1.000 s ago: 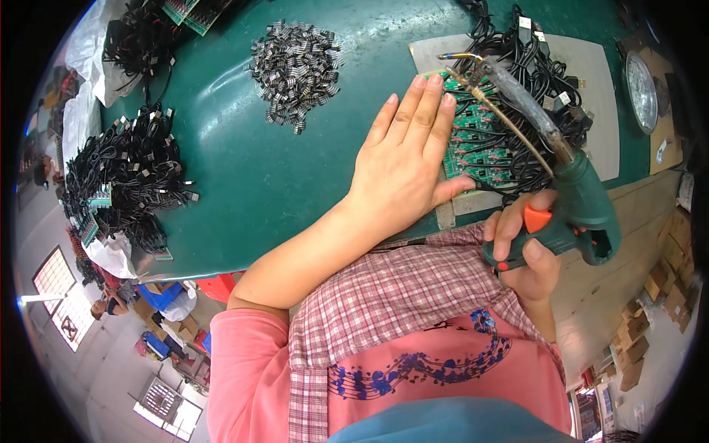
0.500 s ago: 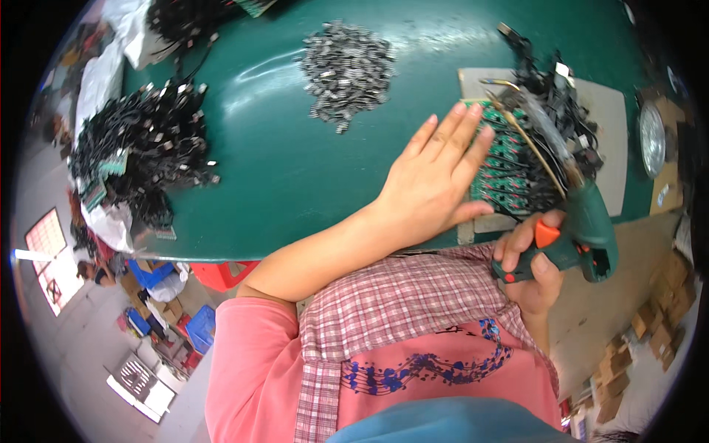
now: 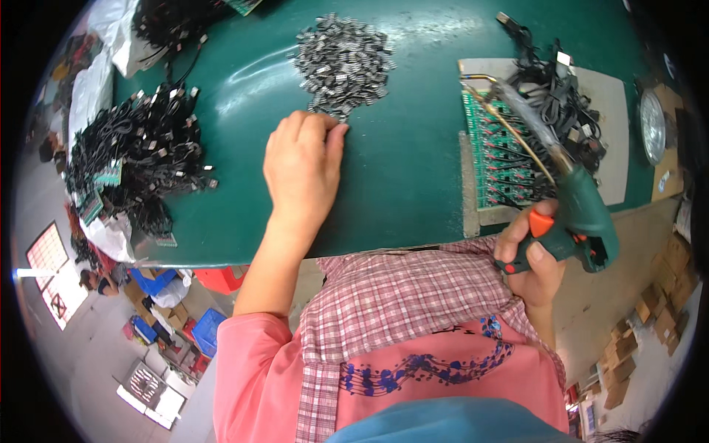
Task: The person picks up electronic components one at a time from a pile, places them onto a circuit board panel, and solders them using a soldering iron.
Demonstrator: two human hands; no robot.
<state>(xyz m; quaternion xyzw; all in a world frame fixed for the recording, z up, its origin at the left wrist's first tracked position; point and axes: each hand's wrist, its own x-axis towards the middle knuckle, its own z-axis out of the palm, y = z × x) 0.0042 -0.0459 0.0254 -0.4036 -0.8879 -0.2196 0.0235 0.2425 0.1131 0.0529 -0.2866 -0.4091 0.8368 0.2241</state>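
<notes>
My left hand (image 3: pixel 305 166) is at the near edge of a heap of small silvery metal connectors (image 3: pixel 343 59). Its fingers are bent and drawn together with the thumb; whatever lies between the fingertips is hidden. My right hand (image 3: pixel 533 258) grips a dark green soldering gun (image 3: pixel 587 214) with an orange trigger, its fingers wrapped round the handle. The gun's bent tip and thin brass-coloured tube reach over a green circuit-board panel (image 3: pixel 491 159). Black cables with USB plugs (image 3: pixel 557 103) run from the panel, which lies on a grey board (image 3: pixel 613 111).
On the left of the green table (image 3: pixel 399 184) lies a big pile of black cables (image 3: pixel 140 140) beside white plastic bags (image 3: pixel 92 85). A round metal dish (image 3: pixel 653 124) stands at the far right. Under the table edge is a red stool (image 3: pixel 218 280); cardboard boxes (image 3: pixel 628 354) sit on the floor.
My left hand has left the circuit-board panel and swung left to the connector heap, its fingers curling together. The soldering gun has shifted slightly in my right hand's grip, staying above the panel.
</notes>
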